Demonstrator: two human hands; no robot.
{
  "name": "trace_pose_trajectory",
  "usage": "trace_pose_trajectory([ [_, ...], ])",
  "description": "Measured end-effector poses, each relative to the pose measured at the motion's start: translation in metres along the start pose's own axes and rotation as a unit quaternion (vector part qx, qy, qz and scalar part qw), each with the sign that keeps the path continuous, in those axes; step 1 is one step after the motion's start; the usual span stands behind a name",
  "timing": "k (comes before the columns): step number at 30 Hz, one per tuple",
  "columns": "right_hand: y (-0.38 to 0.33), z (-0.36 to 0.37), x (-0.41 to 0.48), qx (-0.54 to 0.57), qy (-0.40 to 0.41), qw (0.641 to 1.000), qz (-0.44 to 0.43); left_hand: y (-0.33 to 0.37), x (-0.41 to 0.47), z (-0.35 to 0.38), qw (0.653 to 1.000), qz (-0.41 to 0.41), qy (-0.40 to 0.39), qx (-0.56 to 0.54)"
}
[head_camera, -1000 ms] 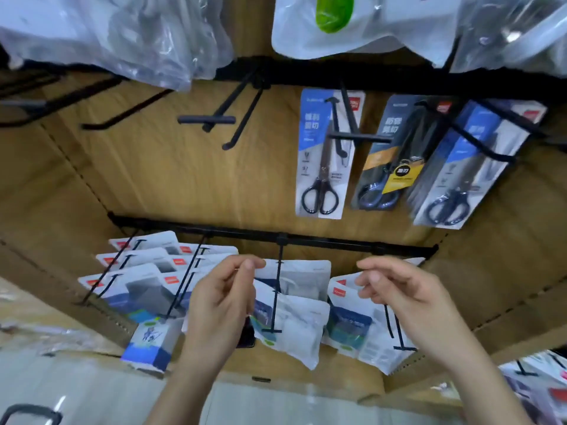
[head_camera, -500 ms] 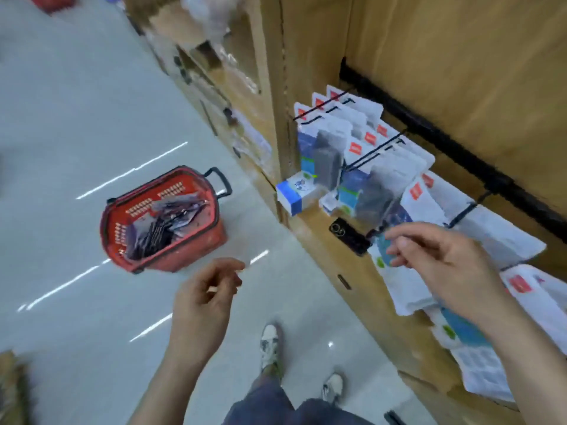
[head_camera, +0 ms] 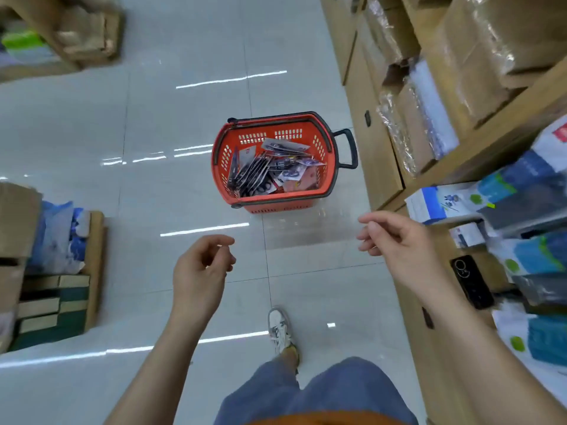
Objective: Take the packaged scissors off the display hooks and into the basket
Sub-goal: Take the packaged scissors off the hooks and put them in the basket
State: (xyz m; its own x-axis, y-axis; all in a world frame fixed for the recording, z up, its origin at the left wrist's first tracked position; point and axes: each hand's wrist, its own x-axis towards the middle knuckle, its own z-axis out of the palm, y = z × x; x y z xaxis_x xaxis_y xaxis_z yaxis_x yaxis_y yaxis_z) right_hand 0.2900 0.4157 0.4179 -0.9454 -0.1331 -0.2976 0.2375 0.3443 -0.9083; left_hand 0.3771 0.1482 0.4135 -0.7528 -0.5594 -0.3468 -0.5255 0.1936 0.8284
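Item: packaged scissors (head_camera: 264, 171), flat carded packs with dark handles showing.
Location: heaped inside the red perforated plastic basket (head_camera: 277, 207); most lean toward its near wall, a few lie flat at the far side.
Basket position: on the glossy pale tiled floor (head_camera: 153, 118), just beside the base of the wooden shelf unit (head_camera: 478, 142), ahead of the person and apart from both hands.
Left hand (head_camera: 202, 268): released, fingers loosely curled, nothing in it, hanging above the floor.
Right hand (head_camera: 395, 240): released too, thumb and forefinger near each other but gripping nothing, close to the shelf edge.
Display hooks: out of view, so packs remaining cannot be counted.
Stage, as judged: between deliveries, with 2 empty hands and a partly filled basket.
Neighbouring stock: blue-and-white pouch packets (head_camera: 521, 185) on the shelf at right; film-wrapped cardboard boxes (head_camera: 478, 41) above.
Loose object: black phone (head_camera: 471, 282) lying on the shelf ledge, just beside the right forearm.
Risk 1: a forearm swing back toward the shelf may knock the phone off its ledge.
Risk 2: a hurried reach may drag the wrong pouches along.
Risk 3: packs dropped from standing height may glance off the leaning heap and slide onto the floor.
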Motion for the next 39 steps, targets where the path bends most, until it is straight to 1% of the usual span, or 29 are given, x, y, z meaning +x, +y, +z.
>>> trace_pose_trajectory([
  [3,-0.009,0.036,0.051,0.001,-0.012,1.000,0.011,-0.007,0.051,-0.006,0.999,-0.035,0.008,-0.010],
  [6,-0.015,0.058,0.102,0.006,-0.015,1.000,0.018,-0.009,0.097,-0.002,0.999,-0.051,0.008,-0.007],
  [13,-0.007,0.091,0.237,-0.012,-0.042,0.998,0.047,-0.003,0.209,0.033,0.996,-0.081,0.018,0.015],
  [16,0.016,0.115,0.302,-0.044,-0.081,0.993,0.068,-0.007,0.263,0.054,0.995,-0.088,0.021,0.031],
  [18,0.035,0.136,0.341,-0.073,-0.098,0.990,0.074,-0.018,0.300,0.069,0.993,-0.093,0.012,0.069],
  [22,0.078,0.189,0.410,-0.116,-0.104,0.986,0.066,-0.052,0.376,0.098,0.986,-0.097,-0.004,0.133],
  [27,0.147,0.265,0.470,-0.151,-0.112,0.978,0.086,-0.114,0.469,0.145,0.978,-0.082,-0.049,0.188],
  [29,0.179,0.292,0.483,-0.193,-0.128,0.969,0.090,-0.145,0.500,0.165,0.970,-0.067,-0.077,0.221],
  [32,0.219,0.328,0.498,-0.291,-0.138,0.943,0.084,-0.192,0.535,0.190,0.958,-0.031,-0.122,0.256],
  [36,0.252,0.362,0.514,-0.375,-0.150,0.907,0.117,-0.234,0.566,0.216,0.939,0.015,-0.161,0.303],
  [39,0.266,0.382,0.521,-0.415,-0.165,0.880,0.164,-0.252,0.584,0.233,0.925,-0.008,-0.183,0.332],
])
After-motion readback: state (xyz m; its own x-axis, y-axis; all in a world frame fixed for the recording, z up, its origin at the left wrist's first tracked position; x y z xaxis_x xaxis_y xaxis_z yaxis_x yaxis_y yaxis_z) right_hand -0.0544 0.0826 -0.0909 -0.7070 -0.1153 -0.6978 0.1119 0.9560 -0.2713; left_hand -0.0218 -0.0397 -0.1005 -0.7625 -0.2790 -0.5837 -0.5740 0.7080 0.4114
